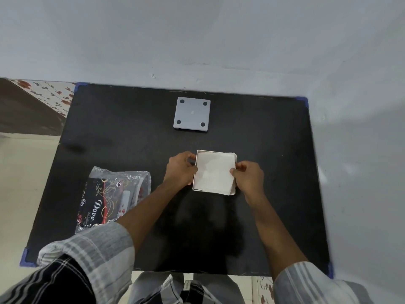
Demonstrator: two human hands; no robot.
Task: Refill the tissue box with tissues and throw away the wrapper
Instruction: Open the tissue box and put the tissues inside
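The tissue box (196, 189), open at the top, stands on the black bench (263, 150), and the stack of tissues (213, 172) is seen lying in its mouth. The stack is gripped from both sides: the left hand (180, 168) is closed on the left edge of box and stack, and the right hand (248, 176) is pinched on the right edge of the tissues. The stack appears not to be fully seated; at the near right corner of the box the paper overhangs the rim.

From here the likeliest fault is judged to be a buckled or creased stack, caused by the tissues being pressed down while that corner rides over the rim. Sheets may also be caught between wall and stack if one side is pushed before the other. The box looks light and could be slid or tipped on the bench if it is not steadied during the push.

The grey lid (192, 114) lies beyond the box, well apart, underside up by the look of its four dark pads. If protruding tissues are left, it may not close flush.

The printed wrapper (109, 198) lies to the left of the box, near the left forearm. It is thin plastic and could be swept off the bench by a sleeve, and it has not yet been thrown away.
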